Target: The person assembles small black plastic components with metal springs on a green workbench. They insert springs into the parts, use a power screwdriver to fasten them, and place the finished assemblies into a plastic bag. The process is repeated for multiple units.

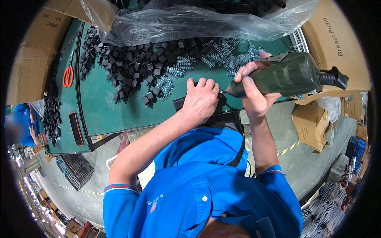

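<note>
On the green desk [107, 111], the left hand [200, 101] pressed knuckles-up, fingers curled around a small black part [180, 104] near the front edge, while at its three o'clock the right hand [254, 93] gripped a dark-green power screwdriver [285, 74], tip meeting the part.

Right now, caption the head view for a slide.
Right hand drives a green power screwdriver into a black part under the left hand.
</note>
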Demonstrator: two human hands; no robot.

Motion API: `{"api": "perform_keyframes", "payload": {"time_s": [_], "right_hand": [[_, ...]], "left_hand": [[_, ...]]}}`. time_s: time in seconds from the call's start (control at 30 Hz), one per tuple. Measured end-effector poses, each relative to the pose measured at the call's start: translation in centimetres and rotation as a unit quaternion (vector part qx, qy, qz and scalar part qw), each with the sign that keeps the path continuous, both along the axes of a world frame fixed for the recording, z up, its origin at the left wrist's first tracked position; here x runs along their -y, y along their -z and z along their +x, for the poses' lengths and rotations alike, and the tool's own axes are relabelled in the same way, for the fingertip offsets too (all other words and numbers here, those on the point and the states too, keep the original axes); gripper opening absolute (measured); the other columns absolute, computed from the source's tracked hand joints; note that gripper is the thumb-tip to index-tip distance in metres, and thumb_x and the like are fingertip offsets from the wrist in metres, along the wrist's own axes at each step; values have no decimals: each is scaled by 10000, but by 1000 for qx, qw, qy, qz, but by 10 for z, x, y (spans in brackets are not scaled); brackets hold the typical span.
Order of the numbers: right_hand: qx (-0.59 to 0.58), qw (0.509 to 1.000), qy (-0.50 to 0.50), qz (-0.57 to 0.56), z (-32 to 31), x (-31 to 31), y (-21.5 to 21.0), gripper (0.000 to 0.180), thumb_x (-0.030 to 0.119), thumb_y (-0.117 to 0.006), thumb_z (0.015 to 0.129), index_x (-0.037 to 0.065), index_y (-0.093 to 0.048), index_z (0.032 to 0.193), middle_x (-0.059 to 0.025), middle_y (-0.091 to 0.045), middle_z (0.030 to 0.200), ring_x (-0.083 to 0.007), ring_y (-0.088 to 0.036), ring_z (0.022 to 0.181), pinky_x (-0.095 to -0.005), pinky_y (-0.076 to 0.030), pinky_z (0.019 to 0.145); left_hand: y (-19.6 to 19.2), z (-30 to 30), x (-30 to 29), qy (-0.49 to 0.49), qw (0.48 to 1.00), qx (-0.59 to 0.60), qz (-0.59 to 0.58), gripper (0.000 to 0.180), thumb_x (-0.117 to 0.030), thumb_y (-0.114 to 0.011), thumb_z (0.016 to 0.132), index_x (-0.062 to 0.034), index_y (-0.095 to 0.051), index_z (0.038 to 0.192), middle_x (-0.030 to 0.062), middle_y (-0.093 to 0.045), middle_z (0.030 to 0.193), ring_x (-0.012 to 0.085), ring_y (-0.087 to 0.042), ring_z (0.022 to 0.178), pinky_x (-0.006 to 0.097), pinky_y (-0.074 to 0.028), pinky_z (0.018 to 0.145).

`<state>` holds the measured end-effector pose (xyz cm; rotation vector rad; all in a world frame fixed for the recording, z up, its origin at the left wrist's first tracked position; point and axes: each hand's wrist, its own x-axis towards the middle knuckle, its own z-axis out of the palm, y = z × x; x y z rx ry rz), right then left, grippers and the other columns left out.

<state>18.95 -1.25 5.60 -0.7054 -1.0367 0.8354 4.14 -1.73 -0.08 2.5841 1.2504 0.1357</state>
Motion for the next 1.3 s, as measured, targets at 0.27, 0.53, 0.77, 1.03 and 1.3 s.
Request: {"api": "perform_keyframes", "payload": {"time_s": [0.27,0.53,0.77,1.03,1.3], "right_hand": [[101,995,8,-5,4,1,6,585,-7,-636,816,-61,-380,1339,-113,-579,898,-193,-583,763,-354,-509,730],[107,990,-90,-18,-3,12,12,576,-45,-616,759,-16,-415,1298,-91,-542,887,-184,-559,773,-345,-498,710],[158,975,-157,-22,8,2,23,626,18,-640,715,-53,-441,1304,-91,-584,854,-159,-581,772,-308,-499,703],[1,988,-48,-150,61,22,-52,635,116,-739,714,-64,-498,1274,-92,-611,798,-175,-608,653,-305,-502,611],[573,666,264,-398,148,18,39,614,341,-776,733,33,-583,1228,-239,-685,1007,-391,-671,935,-470,-520,797]], "left_hand": [[3,1,0,-3,1000,17,22,324,-247,-678,794,-68,-627,1060,69,-561,970,252,-533,982,471,-367,826],[5,-1,2,-7,999,40,31,265,-203,-649,782,-60,-640,1004,71,-565,932,249,-544,963,487,-371,829],[6,-4,4,9,997,65,51,353,-201,-640,783,-69,-603,1109,71,-557,952,257,-534,963,470,-353,798],[-2,-9,2,10,998,49,26,426,-215,-717,769,-34,-611,1140,100,-576,978,288,-546,996,487,-368,876],[-89,-72,29,-54,997,54,11,447,-164,-683,767,-70,-588,1194,128,-613,922,327,-584,904,451,-451,798]]}}
